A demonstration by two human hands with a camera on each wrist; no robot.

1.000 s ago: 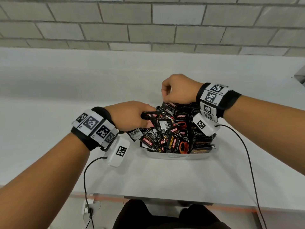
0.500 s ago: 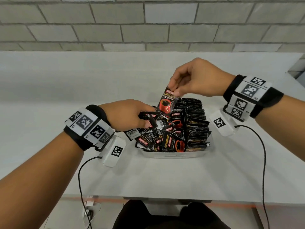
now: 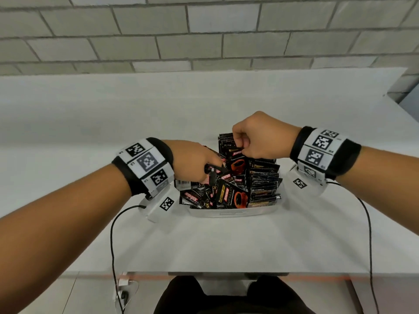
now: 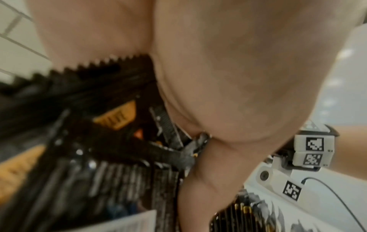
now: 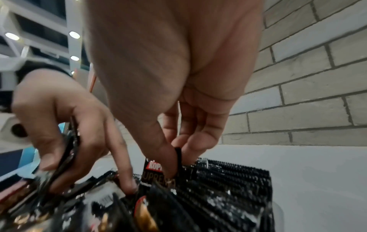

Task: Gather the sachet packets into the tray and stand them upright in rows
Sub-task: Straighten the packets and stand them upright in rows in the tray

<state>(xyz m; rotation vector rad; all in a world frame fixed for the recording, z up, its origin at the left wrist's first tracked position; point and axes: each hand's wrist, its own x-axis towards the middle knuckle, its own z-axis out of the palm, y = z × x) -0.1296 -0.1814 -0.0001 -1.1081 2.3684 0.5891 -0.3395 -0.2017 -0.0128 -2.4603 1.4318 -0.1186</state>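
Note:
A clear plastic tray on the white table holds many black and red coffee sachets. On its right side stands an upright row of sachets; the left side is a loose heap of sachets. My right hand pinches the top edge of one sachet and holds it upright at the left end of the row, as the right wrist view shows. My left hand is in the heap and grips several sachets, one finger pressing down beside the held sachet.
The white table stretches around the tray, with a grey brick wall behind it. Cables run from both wrist cameras toward the table's near edge. My knees show below the front edge.
My right hand lifted one sachet out of the tray, then brought it down against the left end of the upright row. The left hand stayed in the heap.

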